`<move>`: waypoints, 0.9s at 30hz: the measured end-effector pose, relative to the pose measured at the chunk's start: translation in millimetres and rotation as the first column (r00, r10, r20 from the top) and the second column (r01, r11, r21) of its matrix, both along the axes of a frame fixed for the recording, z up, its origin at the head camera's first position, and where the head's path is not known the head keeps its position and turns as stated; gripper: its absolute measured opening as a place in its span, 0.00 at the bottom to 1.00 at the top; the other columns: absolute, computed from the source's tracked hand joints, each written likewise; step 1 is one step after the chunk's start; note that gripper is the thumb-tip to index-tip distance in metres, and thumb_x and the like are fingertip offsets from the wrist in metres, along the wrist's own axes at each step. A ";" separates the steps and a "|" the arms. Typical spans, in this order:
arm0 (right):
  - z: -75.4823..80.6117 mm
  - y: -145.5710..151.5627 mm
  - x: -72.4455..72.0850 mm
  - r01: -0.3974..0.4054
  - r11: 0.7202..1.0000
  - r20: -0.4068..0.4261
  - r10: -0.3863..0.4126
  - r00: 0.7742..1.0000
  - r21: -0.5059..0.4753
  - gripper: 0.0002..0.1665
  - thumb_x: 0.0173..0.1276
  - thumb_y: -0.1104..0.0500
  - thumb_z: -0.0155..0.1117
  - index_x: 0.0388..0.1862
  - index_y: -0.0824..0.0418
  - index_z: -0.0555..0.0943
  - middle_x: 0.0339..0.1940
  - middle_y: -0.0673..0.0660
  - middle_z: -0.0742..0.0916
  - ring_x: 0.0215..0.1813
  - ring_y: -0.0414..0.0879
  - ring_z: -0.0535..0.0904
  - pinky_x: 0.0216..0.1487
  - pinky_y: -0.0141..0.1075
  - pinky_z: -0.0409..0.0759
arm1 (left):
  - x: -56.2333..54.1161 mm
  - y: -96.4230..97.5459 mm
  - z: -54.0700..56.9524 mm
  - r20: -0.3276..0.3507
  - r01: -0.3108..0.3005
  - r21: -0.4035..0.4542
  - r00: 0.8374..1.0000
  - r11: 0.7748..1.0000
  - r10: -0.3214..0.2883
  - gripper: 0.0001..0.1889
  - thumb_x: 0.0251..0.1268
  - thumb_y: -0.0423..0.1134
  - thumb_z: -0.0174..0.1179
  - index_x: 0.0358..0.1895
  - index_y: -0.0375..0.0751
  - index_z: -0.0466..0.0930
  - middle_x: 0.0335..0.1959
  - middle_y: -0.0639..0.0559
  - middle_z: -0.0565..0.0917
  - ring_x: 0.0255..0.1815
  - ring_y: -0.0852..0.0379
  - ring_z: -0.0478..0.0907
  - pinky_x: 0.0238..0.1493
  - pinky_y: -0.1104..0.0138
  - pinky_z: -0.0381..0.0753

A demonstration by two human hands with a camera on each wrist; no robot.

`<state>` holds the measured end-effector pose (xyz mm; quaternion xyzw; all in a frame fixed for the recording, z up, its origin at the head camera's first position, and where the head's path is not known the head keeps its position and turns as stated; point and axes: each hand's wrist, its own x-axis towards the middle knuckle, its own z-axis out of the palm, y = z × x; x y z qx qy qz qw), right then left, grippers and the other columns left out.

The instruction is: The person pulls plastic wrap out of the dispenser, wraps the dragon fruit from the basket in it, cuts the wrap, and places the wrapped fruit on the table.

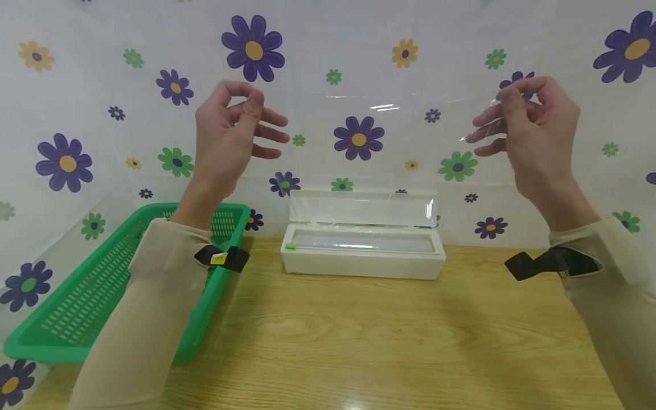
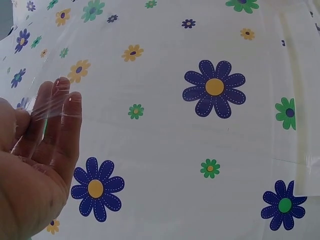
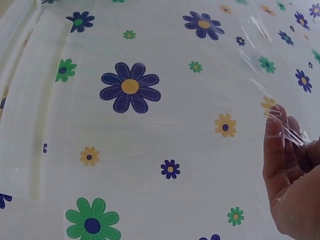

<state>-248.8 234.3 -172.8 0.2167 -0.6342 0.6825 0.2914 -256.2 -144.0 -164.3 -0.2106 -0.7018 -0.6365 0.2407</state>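
Clear cling film point(image 1: 384, 107) stretches between my two raised hands, visible mainly by its shiny creases. My left hand point(image 1: 228, 128) pinches one corner between thumb and index finger, its other fingers spread behind the film. At the opposite corner, my right hand point(image 1: 543, 125) pinches in the same way; bunched film point(image 3: 295, 132) shows at its fingers in the right wrist view. Below and between the hands, a white cling film dispenser point(image 1: 359, 266) stands on the table with its see-through lid point(image 1: 359, 208) raised. Where the film's lower edge ends, I cannot tell.
A green plastic basket point(image 1: 205, 307) stands at the left, partly behind my left forearm. A small green tab point(image 1: 291, 246) sits on the dispenser's left end. The wooden table point(image 1: 379, 341) meets a flower-patterned sheet point(image 1: 318, 34) behind the dispenser.
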 end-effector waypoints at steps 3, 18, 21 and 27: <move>-0.2 -0.7 1.0 -0.017 1.000 -0.027 0.017 0.999 -0.003 0.08 0.77 0.59 0.60 0.48 0.61 0.76 0.29 0.54 0.90 0.28 0.42 0.89 0.28 0.31 0.85 | 1.8 -1.6 -0.8 -0.006 0.026 0.025 1.000 0.999 -0.026 0.07 0.77 0.44 0.55 0.50 0.47 0.74 0.34 0.56 0.91 0.32 0.58 0.90 0.31 0.66 0.88; -5.2 0.7 15.1 -0.045 0.999 -0.009 0.045 0.999 -0.026 0.09 0.76 0.59 0.60 0.50 0.63 0.76 0.28 0.55 0.90 0.26 0.44 0.89 0.24 0.34 0.84 | 14.6 -4.7 -9.6 0.000 0.077 0.040 0.997 0.996 -0.077 0.07 0.77 0.42 0.57 0.50 0.45 0.74 0.35 0.55 0.92 0.32 0.58 0.91 0.31 0.66 0.88; -6.4 0.1 21.1 -0.028 1.000 -0.021 0.028 0.999 -0.004 0.09 0.77 0.59 0.60 0.50 0.62 0.76 0.28 0.54 0.90 0.26 0.43 0.89 0.25 0.33 0.84 | 19.6 -6.5 -10.6 -0.004 0.091 0.034 0.996 0.995 -0.091 0.06 0.78 0.42 0.56 0.49 0.45 0.74 0.34 0.55 0.92 0.32 0.58 0.91 0.30 0.66 0.88; -11.0 0.7 29.3 -0.020 1.000 -0.045 0.021 0.999 0.021 0.07 0.78 0.60 0.58 0.49 0.62 0.76 0.28 0.54 0.90 0.26 0.42 0.89 0.25 0.31 0.84 | 29.5 -9.0 -17.3 -0.017 0.086 -0.037 0.996 0.996 -0.087 0.05 0.79 0.42 0.54 0.50 0.48 0.73 0.35 0.58 0.91 0.34 0.59 0.91 0.31 0.65 0.88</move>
